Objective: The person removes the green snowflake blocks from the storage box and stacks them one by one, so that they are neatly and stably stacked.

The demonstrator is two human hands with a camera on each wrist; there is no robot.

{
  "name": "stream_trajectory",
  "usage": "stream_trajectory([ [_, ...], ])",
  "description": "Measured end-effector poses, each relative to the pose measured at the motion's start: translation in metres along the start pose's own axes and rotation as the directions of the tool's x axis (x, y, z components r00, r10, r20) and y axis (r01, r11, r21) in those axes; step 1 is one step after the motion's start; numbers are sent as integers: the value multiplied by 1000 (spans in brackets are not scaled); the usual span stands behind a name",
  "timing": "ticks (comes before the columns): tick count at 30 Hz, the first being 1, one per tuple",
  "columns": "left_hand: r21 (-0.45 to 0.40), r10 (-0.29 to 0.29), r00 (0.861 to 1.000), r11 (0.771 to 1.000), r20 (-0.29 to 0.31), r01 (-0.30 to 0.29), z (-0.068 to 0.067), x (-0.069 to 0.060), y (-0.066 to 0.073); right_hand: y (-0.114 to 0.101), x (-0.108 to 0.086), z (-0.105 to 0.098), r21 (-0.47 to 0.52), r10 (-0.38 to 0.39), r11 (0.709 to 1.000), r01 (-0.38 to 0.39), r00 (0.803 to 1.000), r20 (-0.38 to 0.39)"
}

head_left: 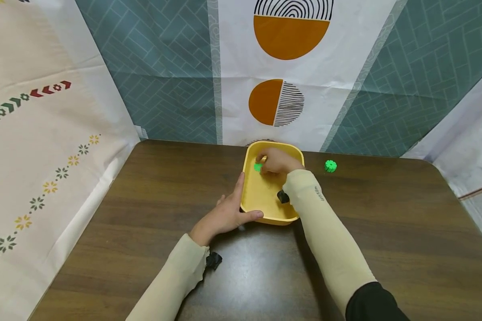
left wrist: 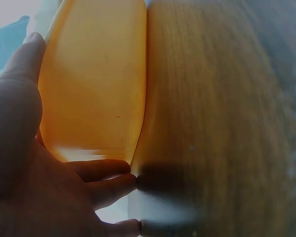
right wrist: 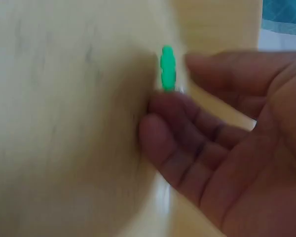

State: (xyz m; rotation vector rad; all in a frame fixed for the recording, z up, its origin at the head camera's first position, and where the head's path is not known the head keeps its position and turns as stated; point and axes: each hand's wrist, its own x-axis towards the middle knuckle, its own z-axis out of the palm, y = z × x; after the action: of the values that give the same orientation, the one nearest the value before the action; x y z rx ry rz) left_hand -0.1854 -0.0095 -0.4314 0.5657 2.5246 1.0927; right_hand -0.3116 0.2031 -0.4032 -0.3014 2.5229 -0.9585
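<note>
A yellow plastic tray (head_left: pixel 265 196) stands on the table. My left hand (head_left: pixel 228 212) rests against its near left corner, thumb over the near rim and fingers spread along the outer side; the left wrist view shows the fingers at its wall (left wrist: pixel 96 89). Inside the tray's far part is my right hand (head_left: pixel 279 161), with bent fingers around a small green notched disc (right wrist: pixel 167 68). The disc appears edge-on close to the tray floor, near the fingertips, and a narrow gap shows between it and the thumb. A second green notched piece (head_left: pixel 330 166) lies on the table, right of the tray.
The brown wooden table (head_left: pixel 144 196) extends widely on both sides of the tray. A patterned curtain (head_left: pixel 176 89) hangs right behind its back edge. Pale cloth (head_left: pixel 64 147) hangs along the left side, and more white cloth (head_left: pixel 470 147) is at the right.
</note>
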Motion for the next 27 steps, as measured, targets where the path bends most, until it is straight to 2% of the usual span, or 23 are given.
stream_trajectory([
  [3, -4, 5, 1000, 1000, 5, -5, 1, 1, 0, 1, 4, 6, 85, -35, 996, 36, 999, -12],
  [5, -4, 5, 1000, 1000, 5, -5, 1, 1, 0, 3, 4, 8, 117, -27, 993, 31, 999, -34],
  [9, 1, 1, 1000, 1000, 3, -1, 2, 2, 1, 7, 3, 6, 51, -17, 998, 21, 997, -77],
  [11, 5, 0, 1000, 1000, 4, 0, 2, 2, 1, 7, 3, 6, -26, -27, 999, 25, 996, -89],
  [14, 4, 5, 1000, 1000, 5, -5, 0, 1, 1, 6, 2, 7, -152, -67, 987, 51, 993, -101],
  [17, 4, 17, 1000, 1000, 1, -17, -1, 1, 1, 4, 4, 9, -219, -97, 973, 72, 990, -104],
  [24, 10, 10, 1000, 1000, 1, -10, -1, -1, -1, 2, 8, 13, -246, -90, 967, 60, 989, -115],
  [27, 6, 9, 1000, 1000, 0, -9, -1, -1, -1, 3, 10, 16, -228, -81, 972, 52, 989, -121],
])
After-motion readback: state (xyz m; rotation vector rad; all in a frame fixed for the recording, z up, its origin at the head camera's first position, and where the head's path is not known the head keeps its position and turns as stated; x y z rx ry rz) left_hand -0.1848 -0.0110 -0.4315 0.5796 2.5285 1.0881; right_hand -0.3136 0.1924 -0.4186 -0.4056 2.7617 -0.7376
